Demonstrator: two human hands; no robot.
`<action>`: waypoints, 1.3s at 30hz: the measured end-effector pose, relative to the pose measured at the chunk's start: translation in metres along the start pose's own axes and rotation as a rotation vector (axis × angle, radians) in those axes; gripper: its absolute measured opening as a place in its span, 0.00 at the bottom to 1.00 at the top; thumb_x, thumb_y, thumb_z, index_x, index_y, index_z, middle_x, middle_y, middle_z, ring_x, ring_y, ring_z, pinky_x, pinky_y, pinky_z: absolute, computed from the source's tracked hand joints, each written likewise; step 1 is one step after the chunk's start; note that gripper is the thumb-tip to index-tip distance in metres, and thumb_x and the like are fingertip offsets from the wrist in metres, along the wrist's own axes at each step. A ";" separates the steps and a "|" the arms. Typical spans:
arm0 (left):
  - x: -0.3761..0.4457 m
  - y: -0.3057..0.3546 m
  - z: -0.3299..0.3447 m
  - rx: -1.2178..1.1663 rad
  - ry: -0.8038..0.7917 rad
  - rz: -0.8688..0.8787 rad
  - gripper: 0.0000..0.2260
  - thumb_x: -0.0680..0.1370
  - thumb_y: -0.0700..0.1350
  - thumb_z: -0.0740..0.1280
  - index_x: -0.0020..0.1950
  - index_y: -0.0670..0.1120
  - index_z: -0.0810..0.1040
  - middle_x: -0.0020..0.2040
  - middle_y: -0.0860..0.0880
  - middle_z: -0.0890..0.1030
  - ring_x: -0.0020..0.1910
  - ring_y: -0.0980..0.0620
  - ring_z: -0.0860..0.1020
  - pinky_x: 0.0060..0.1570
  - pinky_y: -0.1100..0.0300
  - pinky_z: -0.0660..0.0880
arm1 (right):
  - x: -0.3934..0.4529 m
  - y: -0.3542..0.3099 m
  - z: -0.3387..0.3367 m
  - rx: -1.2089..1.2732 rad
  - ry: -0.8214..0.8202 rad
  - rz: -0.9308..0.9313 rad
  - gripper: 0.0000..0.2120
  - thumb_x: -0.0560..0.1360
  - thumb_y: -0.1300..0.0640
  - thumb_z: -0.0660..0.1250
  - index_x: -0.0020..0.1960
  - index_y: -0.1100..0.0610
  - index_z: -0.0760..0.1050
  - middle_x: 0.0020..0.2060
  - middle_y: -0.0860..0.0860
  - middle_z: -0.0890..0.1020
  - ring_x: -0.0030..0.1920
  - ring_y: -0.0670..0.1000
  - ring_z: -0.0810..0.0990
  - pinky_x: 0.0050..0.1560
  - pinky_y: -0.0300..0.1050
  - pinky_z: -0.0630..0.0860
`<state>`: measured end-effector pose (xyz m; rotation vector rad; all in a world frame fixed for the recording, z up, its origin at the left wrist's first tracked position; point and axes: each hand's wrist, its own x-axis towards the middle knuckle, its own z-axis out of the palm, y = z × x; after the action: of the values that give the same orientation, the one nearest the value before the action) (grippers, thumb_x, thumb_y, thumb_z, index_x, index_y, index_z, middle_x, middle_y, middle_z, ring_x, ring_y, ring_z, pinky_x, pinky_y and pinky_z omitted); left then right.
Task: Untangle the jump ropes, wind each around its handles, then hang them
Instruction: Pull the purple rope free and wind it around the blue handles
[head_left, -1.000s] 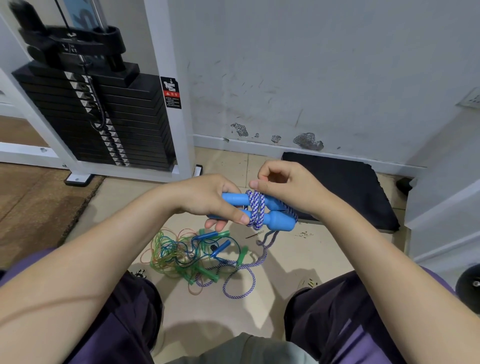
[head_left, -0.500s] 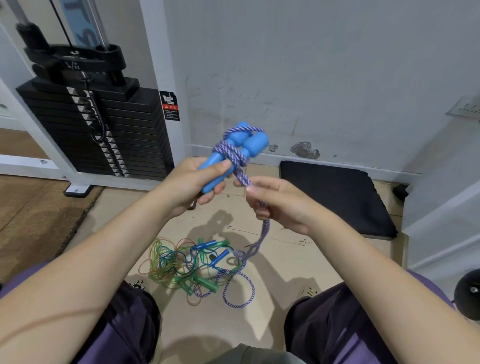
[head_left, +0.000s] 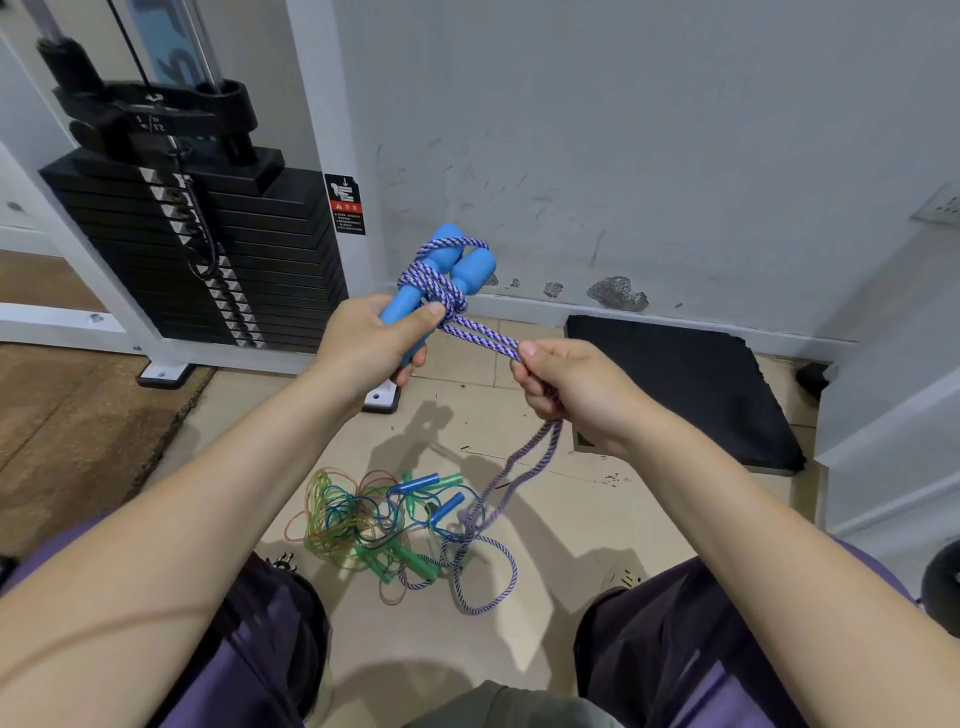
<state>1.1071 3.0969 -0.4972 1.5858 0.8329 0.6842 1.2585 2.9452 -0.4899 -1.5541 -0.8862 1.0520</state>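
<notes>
Left hand: the left hand (head_left: 375, 343) grips the two blue handles (head_left: 441, 283) side by side, tilted up and away, thumb pressing on the wound turns.
Right hand: the right hand (head_left: 569, 387) is closed round a doubled length of the purple-and-white rope (head_left: 480, 335), stretched taut from the handles.
Rope: several turns wrap the handles; below the right hand it hangs to the floor (head_left: 545, 519).
Pile: a tangle of green, blue and orange ropes (head_left: 374, 519) lies on the floor between the knees, touching the purple rope's loose loops.
Background: weight stack (head_left: 208, 244) at left, black mat (head_left: 685, 384) against the wall.

Bare floor (head_left: 545, 519) between tangled ropes (head_left: 384, 525) and black mat (head_left: 691, 384); weight stack (head_left: 208, 249) left.
</notes>
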 end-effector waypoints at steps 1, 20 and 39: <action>0.000 0.000 0.002 0.020 0.009 -0.001 0.13 0.78 0.49 0.70 0.38 0.43 0.75 0.26 0.48 0.76 0.19 0.52 0.67 0.22 0.65 0.65 | 0.000 -0.001 -0.001 0.008 -0.014 0.013 0.16 0.84 0.56 0.55 0.40 0.59 0.71 0.25 0.48 0.63 0.22 0.45 0.58 0.23 0.36 0.56; -0.023 -0.003 0.020 0.503 -0.766 -0.100 0.13 0.73 0.56 0.74 0.40 0.49 0.76 0.26 0.49 0.77 0.20 0.52 0.69 0.24 0.65 0.66 | 0.003 0.000 -0.009 -0.556 0.195 -0.275 0.12 0.68 0.52 0.78 0.36 0.57 0.77 0.27 0.49 0.73 0.29 0.44 0.66 0.32 0.42 0.64; -0.028 0.004 0.014 0.286 -0.672 -0.097 0.26 0.72 0.63 0.68 0.45 0.38 0.78 0.24 0.48 0.74 0.19 0.53 0.65 0.21 0.67 0.61 | 0.001 0.003 -0.020 -0.155 -0.071 -0.110 0.11 0.72 0.50 0.74 0.48 0.56 0.80 0.43 0.50 0.82 0.42 0.46 0.79 0.45 0.40 0.76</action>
<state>1.1030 3.0660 -0.4957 1.8548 0.5061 -0.0621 1.2776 2.9383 -0.4909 -1.5830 -1.1119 0.9839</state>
